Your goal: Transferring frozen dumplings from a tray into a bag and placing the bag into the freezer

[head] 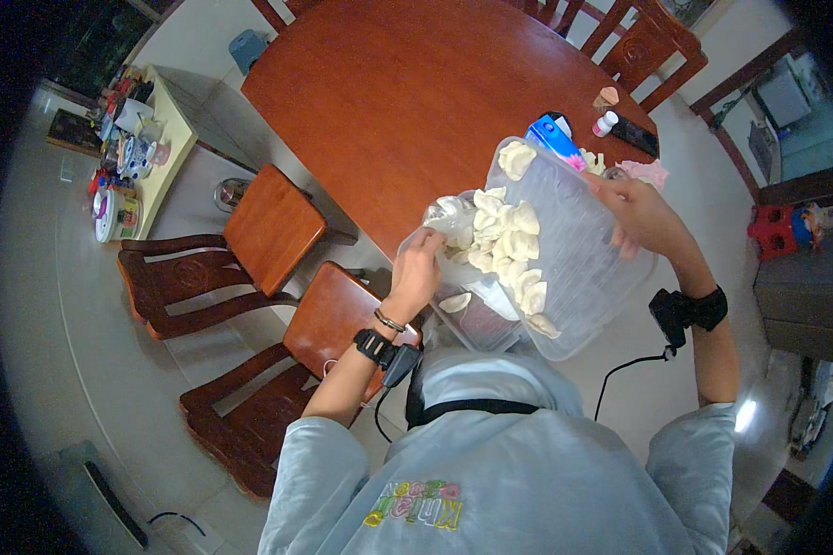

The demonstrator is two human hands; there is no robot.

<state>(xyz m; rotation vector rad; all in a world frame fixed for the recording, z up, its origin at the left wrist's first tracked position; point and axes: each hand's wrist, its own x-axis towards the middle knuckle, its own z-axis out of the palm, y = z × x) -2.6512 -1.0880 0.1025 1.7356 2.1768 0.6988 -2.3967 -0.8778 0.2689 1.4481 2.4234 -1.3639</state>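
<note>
Several pale dumplings lie heaped at the left side of a tilted translucent plastic tray. My right hand grips this tray by its far right edge. Beneath and to the left is a clear plastic container, with a single dumpling in its near part. My left hand is closed at the container's left rim, beside a crumpled clear plastic bag. The left fingertips are partly hidden, so which layer they pinch is hard to tell.
Behind the tray, the wooden table holds a blue tissue packet, a white bottle, a dark phone and pink tissue. Wooden chairs stand at the left, near a cluttered counter.
</note>
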